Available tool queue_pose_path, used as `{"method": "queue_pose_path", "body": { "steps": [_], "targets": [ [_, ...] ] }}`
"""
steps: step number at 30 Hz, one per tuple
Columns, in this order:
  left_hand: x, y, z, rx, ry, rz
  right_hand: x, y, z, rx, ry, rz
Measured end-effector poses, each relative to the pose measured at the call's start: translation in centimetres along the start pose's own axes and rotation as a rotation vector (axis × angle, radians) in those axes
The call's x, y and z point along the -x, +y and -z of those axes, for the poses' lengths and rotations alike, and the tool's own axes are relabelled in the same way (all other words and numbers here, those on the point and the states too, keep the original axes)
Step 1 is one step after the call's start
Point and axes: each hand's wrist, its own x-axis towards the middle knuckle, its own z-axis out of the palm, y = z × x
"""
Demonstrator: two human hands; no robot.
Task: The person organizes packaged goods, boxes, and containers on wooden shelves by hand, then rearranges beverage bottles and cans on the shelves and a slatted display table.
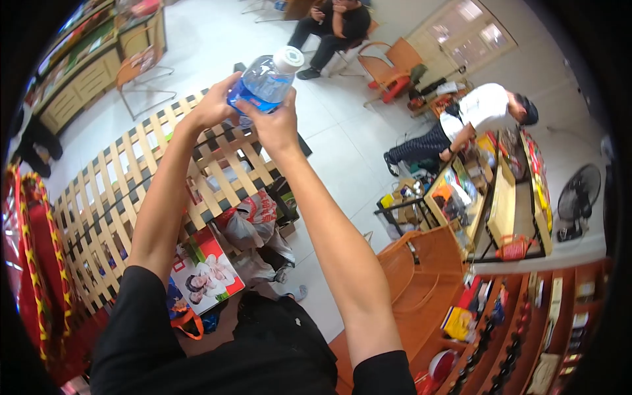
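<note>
A clear plastic bottle (pixel 266 80) with a blue label and a white cap is held up in front of me, tilted with its cap toward the upper right. My left hand (pixel 218 102) grips its left side, low on the label. On the other side my right hand (pixel 275 124) is wrapped round the lower part, thumb across the label. The cap is on the bottle, and no finger touches it. Below and behind the hands lies a slatted wooden frame (pixel 141 155).
Plastic bags (pixel 247 220) and a picture box (pixel 205 271) lie beside the slats. An orange-brown chair (pixel 421 266) and shelves (pixel 526 322) stand at right. One person in white (pixel 484 112) bends over a bin; another sits at the top (pixel 332 29). A black fan (pixel 579 197) stands far right.
</note>
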Motion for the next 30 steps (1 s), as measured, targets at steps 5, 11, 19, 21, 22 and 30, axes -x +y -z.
{"method": "queue_pose_path", "body": {
  "steps": [5, 11, 19, 21, 22, 30],
  "targets": [
    [0.7, 6.7, -1.8, -0.099, -0.152, 0.072, 2.9, -4.0, 2.6, -0.106, 0.082, 0.037],
    [3.5, 15.2, -8.2, -0.22, -0.393, -0.052, 10.1, -10.0, 9.4, 0.051, 0.223, 0.112],
    [12.8, 19.3, -22.5, -0.256, -0.858, -0.343, 29.9, -15.4, 17.9, -0.061, 0.5, -0.017],
    [17.1, 19.5, -26.7, -0.226, -0.976, -0.368, 36.4, -16.5, 19.3, 0.005, 0.592, -0.028],
    [19.6, 19.8, -28.6, -0.208, -1.042, -0.385, 39.9, -17.1, 19.9, 0.044, 0.645, -0.042],
    [44.8, 25.8, -41.0, -0.134, -1.492, -0.267, 70.6, -22.1, 18.7, 0.269, 1.092, -0.315]
  ]
}}
